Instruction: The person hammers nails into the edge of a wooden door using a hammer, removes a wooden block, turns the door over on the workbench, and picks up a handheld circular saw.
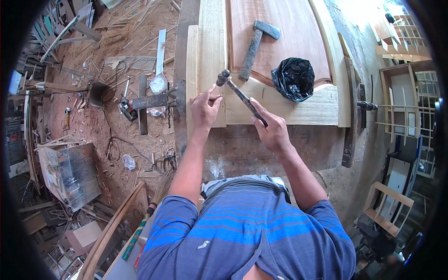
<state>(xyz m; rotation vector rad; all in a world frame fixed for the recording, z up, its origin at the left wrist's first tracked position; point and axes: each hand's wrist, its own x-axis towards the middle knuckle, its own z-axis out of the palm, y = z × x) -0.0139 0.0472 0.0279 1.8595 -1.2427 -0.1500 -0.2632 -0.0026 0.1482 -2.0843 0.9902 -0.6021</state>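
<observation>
My right hand (271, 127) is closed round the dark handle of a ball-peen hammer (244, 99). The hammer's head is just above and right of my left fingertips, over the panelled wooden door (275, 105). My left hand (204, 109) rests at the door's lower left corner with thumb and fingers pinched; whatever is between them is too small to make out. A heavy club hammer (252, 52) lies on the door panel. To its right stands an open black plastic bag (294, 79); its contents are hidden.
The door lies on a dark workbench (280, 147), with clamp bars at the left (154, 101) and right (348, 140). Wood scraps, cables and a battered box (74, 175) cover the floor on the left. Wooden frames (389, 207) stand at right.
</observation>
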